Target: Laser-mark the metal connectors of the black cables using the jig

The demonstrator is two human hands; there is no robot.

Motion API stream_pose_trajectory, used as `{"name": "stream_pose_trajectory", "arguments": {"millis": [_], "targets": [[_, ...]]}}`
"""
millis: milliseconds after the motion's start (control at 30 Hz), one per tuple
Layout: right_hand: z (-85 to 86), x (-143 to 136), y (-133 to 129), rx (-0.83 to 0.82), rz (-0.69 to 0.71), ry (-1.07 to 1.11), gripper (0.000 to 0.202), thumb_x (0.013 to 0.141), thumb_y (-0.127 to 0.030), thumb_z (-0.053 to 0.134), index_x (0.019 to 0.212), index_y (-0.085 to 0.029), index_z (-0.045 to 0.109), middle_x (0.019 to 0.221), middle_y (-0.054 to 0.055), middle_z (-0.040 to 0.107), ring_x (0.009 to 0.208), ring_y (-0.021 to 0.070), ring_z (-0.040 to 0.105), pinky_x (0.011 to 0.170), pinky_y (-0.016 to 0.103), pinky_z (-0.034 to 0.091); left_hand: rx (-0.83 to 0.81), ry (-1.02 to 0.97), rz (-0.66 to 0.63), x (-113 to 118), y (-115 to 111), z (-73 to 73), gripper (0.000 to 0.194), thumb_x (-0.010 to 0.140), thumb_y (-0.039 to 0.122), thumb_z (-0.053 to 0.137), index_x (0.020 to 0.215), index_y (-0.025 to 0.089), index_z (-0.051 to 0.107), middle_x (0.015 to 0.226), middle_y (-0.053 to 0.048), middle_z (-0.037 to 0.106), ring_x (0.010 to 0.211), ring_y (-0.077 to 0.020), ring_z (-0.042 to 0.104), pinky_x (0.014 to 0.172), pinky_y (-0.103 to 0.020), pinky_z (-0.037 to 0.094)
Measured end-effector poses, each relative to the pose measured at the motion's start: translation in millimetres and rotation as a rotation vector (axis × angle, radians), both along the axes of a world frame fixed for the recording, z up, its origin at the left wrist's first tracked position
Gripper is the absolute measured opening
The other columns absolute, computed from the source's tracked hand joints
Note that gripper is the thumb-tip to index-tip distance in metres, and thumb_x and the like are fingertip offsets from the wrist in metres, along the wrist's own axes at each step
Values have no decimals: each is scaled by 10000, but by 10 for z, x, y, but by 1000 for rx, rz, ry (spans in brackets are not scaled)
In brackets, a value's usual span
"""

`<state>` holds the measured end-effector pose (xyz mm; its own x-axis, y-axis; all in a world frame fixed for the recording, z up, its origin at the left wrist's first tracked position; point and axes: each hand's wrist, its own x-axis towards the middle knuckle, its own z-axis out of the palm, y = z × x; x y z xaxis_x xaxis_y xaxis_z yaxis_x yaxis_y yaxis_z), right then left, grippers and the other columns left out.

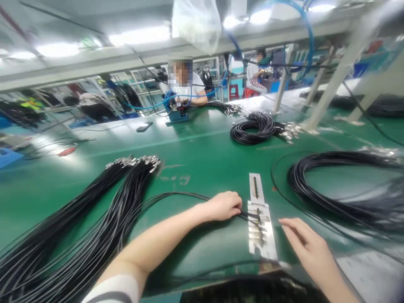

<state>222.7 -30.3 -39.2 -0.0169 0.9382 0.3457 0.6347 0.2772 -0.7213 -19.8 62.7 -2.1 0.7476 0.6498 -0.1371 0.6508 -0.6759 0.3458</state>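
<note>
My left hand (224,206) is closed around a few thin black cables (179,194), just left of a metal fixture (263,235). The cables' ends lie in the slots of this silver block. A narrower metal plate (256,188) with a dark slot adjoins its far end. To the right of the fixture hovers my right hand (311,242), fingers stretched out and apart from the block, with nothing visible in them. On the left, a big bundle of black cables (126,202) with metal ends stretches toward me; the held cables trail back to it.
A coiled cable bundle (315,168) lies at right, another coil (252,128) farther back. Across the green table (202,153), a person (192,86) works behind a blue machine (176,110). A phone (144,126) and a white post (330,80) also stand out.
</note>
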Motion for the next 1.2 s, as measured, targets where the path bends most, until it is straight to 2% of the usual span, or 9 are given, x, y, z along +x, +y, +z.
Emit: {"name": "stream_pose_trajectory", "arguments": {"millis": [100, 200, 367, 567, 767, 833, 900, 1033, 1200], "targets": [[-19, 30, 230, -52, 39, -21, 254, 805, -420, 505, 811, -219, 661, 814, 26, 668, 656, 155, 623, 544, 205, 501, -26, -7, -64, -46, 0, 14, 42, 825, 226, 515, 823, 191, 540, 870, -10, 568, 857, -158, 529, 740, -242, 430], [-36, 81, 393, -93, 46, -46, 265, 768, -441, 532, 807, -224, 678, 798, 16, 688, 626, 159, 634, 521, 204, 513, 62, -22, -107, -84, -18, -11, 84, 840, 263, 513, 878, 190, 531, 893, -26, 568, 862, -168, 532, 734, -248, 436], [-65, 138, 454, -44, 23, -81, 246, 737, -440, 558, 765, -233, 689, 789, 5, 702, 669, 171, 665, 558, 191, 528, 126, -37, -225, -122, 4, -46, 116, 828, 294, 554, 862, 184, 541, 852, -30, 574, 807, -169, 542, 677, -243, 431], [-4, 88, 395, -12, 25, -106, 203, 780, -375, 532, 762, -231, 674, 774, 5, 693, 662, 164, 654, 560, 211, 512, -254, -284, -283, -144, 78, -81, 81, 799, 250, 612, 775, 178, 583, 761, 16, 575, 718, -99, 533, 658, -178, 393], [14, 37, 346, -60, 26, -99, 147, 827, -262, 503, 825, -218, 643, 822, 14, 675, 716, 157, 624, 598, 240, 470, -559, -472, -67, -153, 108, -81, 137, 831, 264, 542, 762, 146, 556, 717, 29, 538, 664, -84, 478, 613, -171, 367], [9, 22, 330, -65, 11, -91, 137, 831, -243, 504, 833, -218, 639, 825, 13, 667, 714, 153, 614, 603, 243, 460, -501, -432, 9, -162, 117, -49, 133, 847, 255, 500, 775, 156, 550, 698, 37, 540, 646, -85, 469, 607, -179, 357], [11, 9, 316, -67, -1, -91, 130, 831, -231, 509, 842, -220, 638, 803, 7, 656, 663, 139, 594, 581, 242, 446, -341, -338, 71, -165, 115, -9, 125, 848, 228, 477, 778, 169, 562, 713, 35, 562, 658, -94, 481, 623, -195, 349], [36, -14, 305, -51, 15, -105, 130, 836, -215, 508, 877, -218, 632, 761, -4, 621, 542, 104, 523, 530, 237, 420, -167, -151, 118, -152, 96, 43, 158, 850, 207, 442, 786, 182, 585, 788, 10, 601, 720, -127, 523, 663, -227, 366], [61, -67, 309, 49, 161, -222, 258, 862, -132, 412, 983, -205, 628, 886, 45, 586, 743, 135, 567, 664, 254, 455, -40, -5, 83, -144, 80, 56, 205, 871, 231, 405, 796, 182, 590, 829, -13, 557, 720, -132, 522, 649, -235, 382]]}}
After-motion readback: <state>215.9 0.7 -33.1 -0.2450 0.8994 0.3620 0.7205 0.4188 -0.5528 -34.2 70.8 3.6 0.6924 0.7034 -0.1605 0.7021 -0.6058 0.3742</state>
